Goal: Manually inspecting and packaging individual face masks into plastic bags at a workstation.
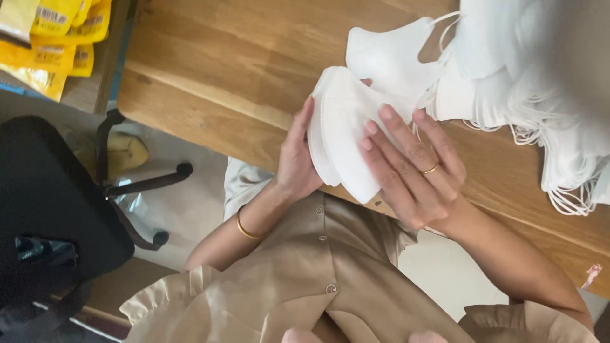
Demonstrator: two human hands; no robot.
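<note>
At the far left, yellow packets [54,32] lie stacked at the top corner, and below them stands a black office chair [51,203] with its wheeled base over a pale floor.

Next comes the wooden table [241,63], its edge running slantwise across the view. The person sits against it in a beige buttoned garment [318,273], with a gold bangle [244,230] on the left wrist.

The left hand [295,159] is upright at the table edge, fingers straight and close together, palm pressed against the left side of a small stack of folded white face masks [340,133]. The stack stands on edge just above the table edge, clasped between both hands.

The right hand [413,171] lies flat across the stack's right face, fingers spread and extended, a gold ring [432,169] on one finger. Neither hand curls closed; both press the stack from opposite sides.

Just behind the stack, a single white mask [391,57] lies on the table, its ear loop trailing up. Farther right, a large heap of white masks [540,89] with tangled ear loops covers the table's right end and touches that single mask.
</note>
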